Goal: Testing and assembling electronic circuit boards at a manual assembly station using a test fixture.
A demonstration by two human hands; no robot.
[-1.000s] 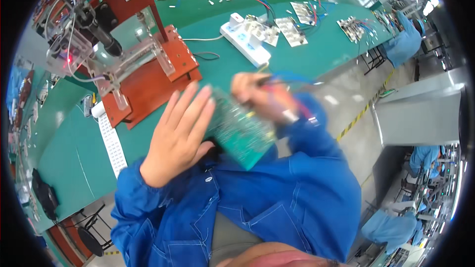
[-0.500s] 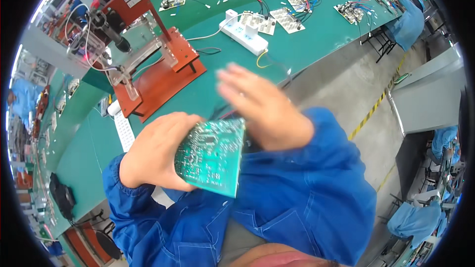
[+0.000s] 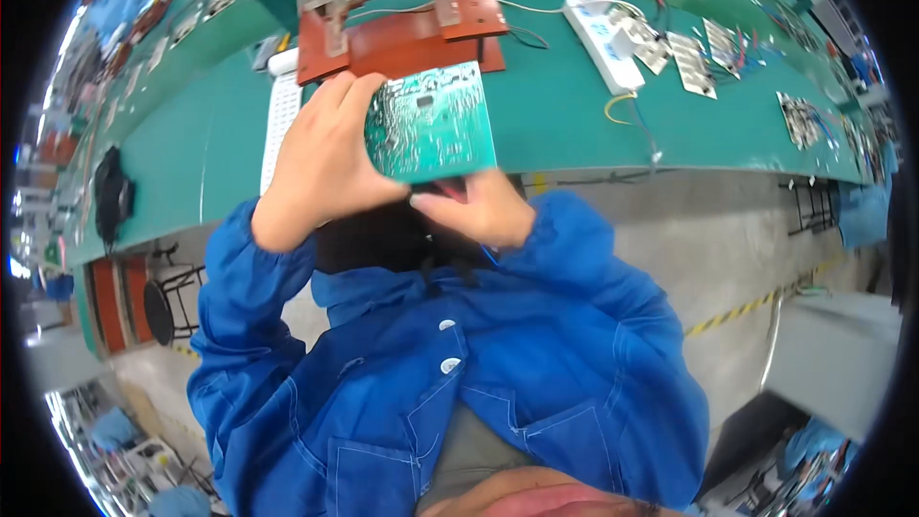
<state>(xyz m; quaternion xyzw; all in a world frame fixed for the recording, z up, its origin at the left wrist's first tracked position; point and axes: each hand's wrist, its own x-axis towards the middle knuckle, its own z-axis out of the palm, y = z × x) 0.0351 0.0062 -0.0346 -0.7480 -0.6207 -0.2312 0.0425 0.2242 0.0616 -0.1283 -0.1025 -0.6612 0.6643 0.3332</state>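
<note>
A green circuit board (image 3: 431, 129) is held up in front of me, solder-dotted face toward me, with a small dark chip near its top. My left hand (image 3: 321, 153) grips its left edge, thumb along the lower left corner. My right hand (image 3: 488, 211) is curled at the lower edge, its thumb pointing left and its other fingers mostly hidden behind the board. Something red, perhaps a wire, shows by that thumb; what the hand holds cannot be made out.
Behind the board stands a reddish-brown fixture (image 3: 402, 43) with clear plastic parts. A white power strip (image 3: 603, 43) lies right of it on the green table (image 3: 546, 134). Several boards with wires, like this board (image 3: 691, 65), lie further right. A white strip-like object (image 3: 280, 124) is at left.
My view has turned, and the fixture now stands straight ahead. The board has been raised and levelled in my left hand. My right hand has come down from open beside it to the board's lower edge.
</note>
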